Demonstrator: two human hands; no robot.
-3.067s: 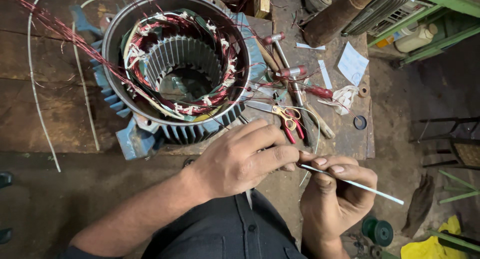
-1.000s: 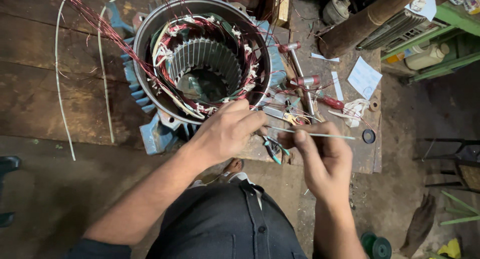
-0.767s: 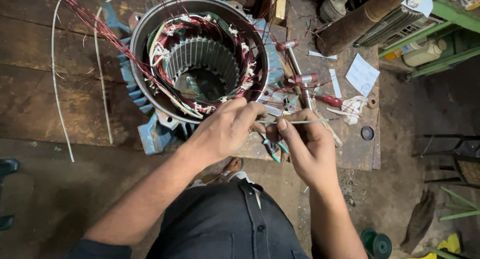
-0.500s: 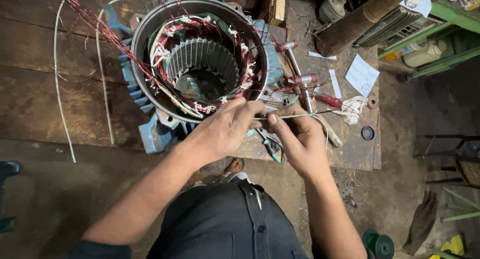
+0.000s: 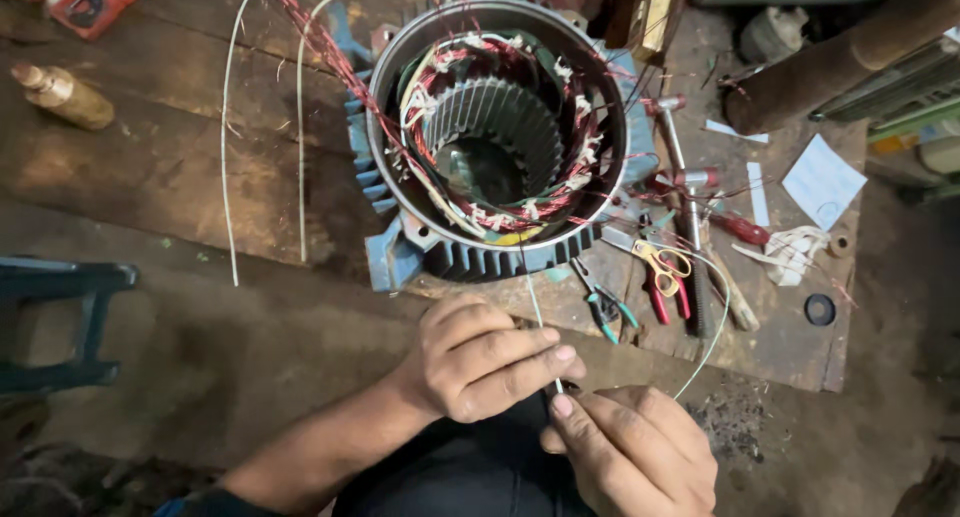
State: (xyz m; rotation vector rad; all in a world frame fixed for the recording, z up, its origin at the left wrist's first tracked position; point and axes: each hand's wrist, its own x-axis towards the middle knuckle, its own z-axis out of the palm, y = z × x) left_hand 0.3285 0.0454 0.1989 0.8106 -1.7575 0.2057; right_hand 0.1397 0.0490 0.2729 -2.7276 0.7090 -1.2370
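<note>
Your left hand (image 5: 478,362) and right hand (image 5: 630,452) meet low in the view, just off the near edge of the counter (image 5: 150,157). Both grips are closed narrow on the thin white sleeve (image 5: 545,347): left thumb and fingers pinch it from above, right thumb and forefinger pinch it right beside them, fingertips almost touching.

The sleeve runs from the pinch up toward the rim of the motor stator (image 5: 495,137), and a second pale strand loops off to the right toward the scissors (image 5: 655,262). Whether a wire end is already inside the sleeve, you cannot tell; the fingers hide it.

Judgement for this step: keep the two pinches close so the sleeve stays straight between them, and feed in short strokes instead of one long push, since a thin tube like this likely buckles. Keep the strand slack where it leaves the winding so you do not drag on the red copper coils (image 5: 450,97).

Around the hands: small pliers (image 5: 603,302) lie nearest, then the scissors with yellow handles, red-handled pliers (image 5: 668,297), a hammer (image 5: 680,197). Two long white sleeves (image 5: 262,137) lie on the counter left of the stator. A brown bottle (image 5: 60,95) lies far left.
</note>
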